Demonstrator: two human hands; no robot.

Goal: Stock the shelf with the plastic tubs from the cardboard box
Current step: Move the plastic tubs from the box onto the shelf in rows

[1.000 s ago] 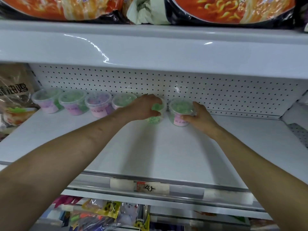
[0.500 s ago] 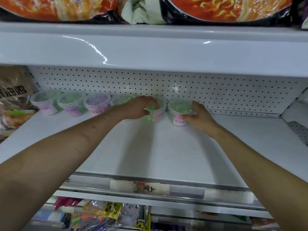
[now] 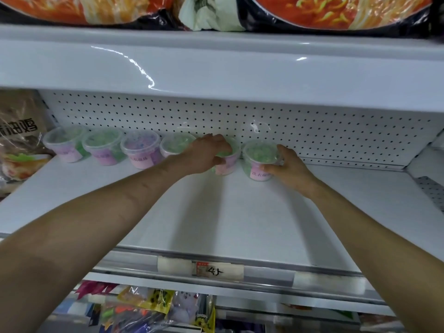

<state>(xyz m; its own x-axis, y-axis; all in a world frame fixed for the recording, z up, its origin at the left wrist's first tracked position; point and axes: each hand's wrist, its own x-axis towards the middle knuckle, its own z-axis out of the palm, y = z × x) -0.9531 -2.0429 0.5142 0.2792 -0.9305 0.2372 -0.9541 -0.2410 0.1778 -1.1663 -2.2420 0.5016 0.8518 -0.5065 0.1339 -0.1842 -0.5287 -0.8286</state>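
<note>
Reaching to the back of the white shelf [image 3: 240,212], the left hand [image 3: 206,153] had pushed its tub [image 3: 227,162] back into the row beside four others [image 3: 141,151], fingers clasping it. The right hand [image 3: 287,165] gripped the end tub [image 3: 260,159]. Bare shelf lay rightward and frontward; the pegboard wall [image 3: 312,131] stood close behind.

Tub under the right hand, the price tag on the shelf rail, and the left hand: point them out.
tub under the right hand [image 3: 260,153]: head view, on its clear lid.
price tag [image 3: 217,271]: head view, on the handwritten figures.
left hand [image 3: 207,153]: head view, back of the hand.
</note>
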